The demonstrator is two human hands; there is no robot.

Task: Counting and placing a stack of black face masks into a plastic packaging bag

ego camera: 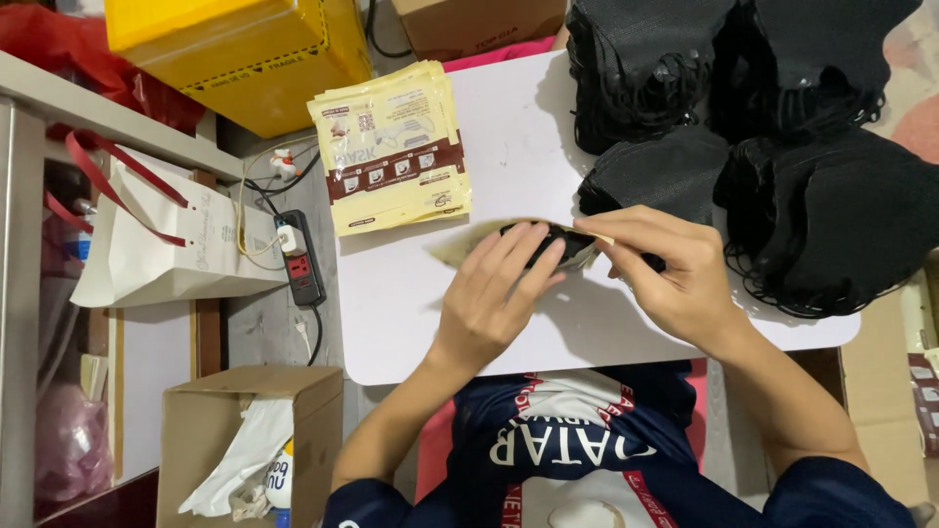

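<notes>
The left hand's fingers [518,256] lie flat and close together, pressing down on a black mask [556,244] that sits half inside a pale yellow pouch [460,249]. The left hand [489,298] thus pins mask and pouch against the white table [411,293]. The fingers of the right hand [675,279] are curled, thumb and forefinger pinching the upper lip of the pouch's open mouth, just beside the mask. Both hands work near the middle of the table, a little toward its near edge.

Toward the far left corner of the table lies a stack of the same yellow pouches [396,147], fanned slightly. Along the far edge and the right edge sit 4 heaps of black masks [827,215], ear loops trailing; the nearest heap lies just beyond the right hand.

Off the table's left edge, on the floor, are a black power strip [301,259], a white paper bag with red handles [171,240] and an open cardboard box [249,440]. A yellow box [245,59] stands beyond the far left corner.
</notes>
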